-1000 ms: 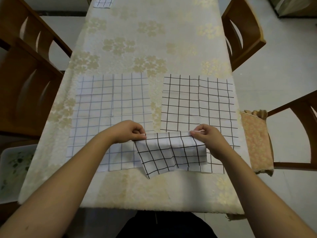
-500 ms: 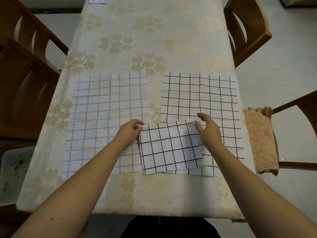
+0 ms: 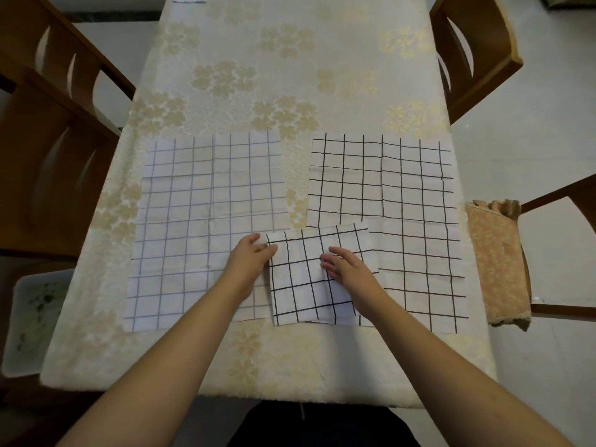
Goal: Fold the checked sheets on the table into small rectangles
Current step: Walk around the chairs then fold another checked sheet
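Under the right hand lies the folded sheet, and the fingers are straight, a little spread, and press flat on its middle. They hold nothing; they only push down. The left hand sits at the far left corner of the same folded sheet. Its fingers are curled at that corner and seem to pinch or pin it, but I cannot tell which.

The folded sheet has black lines and sits at the near edge of the table, in the middle. It lies partly on top of two open sheets. The blue-lined sheet is flat on the left. The black-lined sheet is flat on the right.

The folded sheet is a bit taller than it is wide, so its long side runs from near to far, and it is tilted a little. I think the next fold should bring the near edge up to the far edge, or the other way. Both hands are already on it. The left hand is closer to the far corner, and the right hand is closer to the middle.

Brown chairs stand at both sides. A folded pink cloth lies on the right chair.
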